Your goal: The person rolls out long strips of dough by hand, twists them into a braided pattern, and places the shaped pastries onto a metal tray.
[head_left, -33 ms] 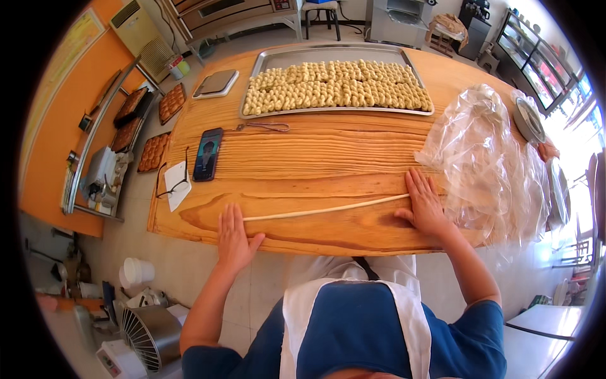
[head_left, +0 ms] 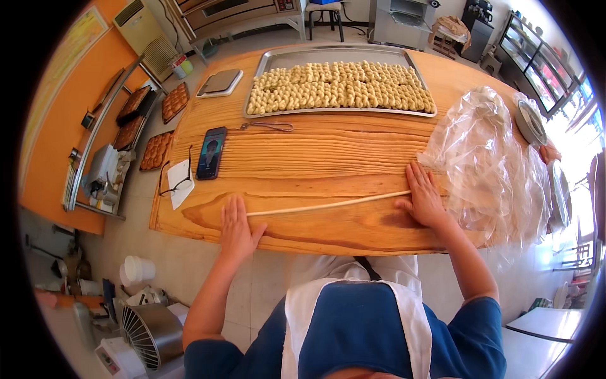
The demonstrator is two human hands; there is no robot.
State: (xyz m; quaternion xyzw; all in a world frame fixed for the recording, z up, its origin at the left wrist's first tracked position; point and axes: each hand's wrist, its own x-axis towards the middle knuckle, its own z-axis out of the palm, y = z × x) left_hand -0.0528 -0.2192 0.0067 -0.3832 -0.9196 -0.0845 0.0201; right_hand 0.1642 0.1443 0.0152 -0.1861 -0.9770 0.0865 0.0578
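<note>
A long thin rope of dough [head_left: 328, 206] lies across the wooden table [head_left: 303, 148], slanting slightly up to the right. My left hand [head_left: 236, 230] rests flat on its left end, fingers stretched out and thumb apart. Over the right end, my right hand [head_left: 425, 201] also lies flat with fingers extended; both rope ends are hidden by the hands. Beyond them a metal tray [head_left: 315, 58] holds many rows of twisted dough pieces [head_left: 341, 88].
Clear plastic sheeting [head_left: 480, 158] is heaped at the right, near a round metal dish [head_left: 530, 122]. A phone [head_left: 211, 153], eyeglasses [head_left: 182, 184] on white paper and a scale [head_left: 219, 83] sit at the left. Trays of browned buns [head_left: 156, 150] stand beyond the left edge.
Both my hands have slid slightly away from me, and the dough rope has moved with them. The whole view has shifted a little.
</note>
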